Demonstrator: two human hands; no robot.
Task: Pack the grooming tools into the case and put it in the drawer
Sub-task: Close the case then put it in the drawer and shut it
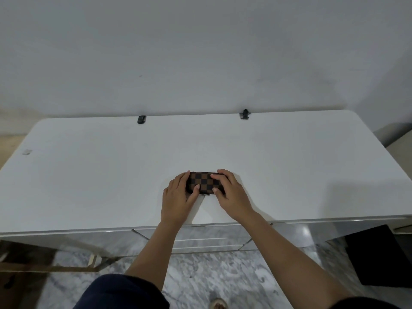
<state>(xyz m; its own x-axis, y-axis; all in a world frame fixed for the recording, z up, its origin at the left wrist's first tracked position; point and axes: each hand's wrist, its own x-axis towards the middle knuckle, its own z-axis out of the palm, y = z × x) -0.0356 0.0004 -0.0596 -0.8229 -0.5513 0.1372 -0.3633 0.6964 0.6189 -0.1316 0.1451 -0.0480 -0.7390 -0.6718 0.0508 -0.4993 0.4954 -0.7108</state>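
Both hands, left hand [178,192] and right hand [229,190], grip the small brown checkered case [204,182] (shut, it seems) on the white tabletop [89,175]. A loose grip could drop it.

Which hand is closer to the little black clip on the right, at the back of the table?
Right. The right hand grips the checkered case almost straight in front of that clip; the left hand holds the case's far side.

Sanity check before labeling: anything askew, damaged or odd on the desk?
Nothing stands out. The checkered case lies flat and closed on the white desk, both hands on its ends. Only a small scuff near the desk's far left edge.
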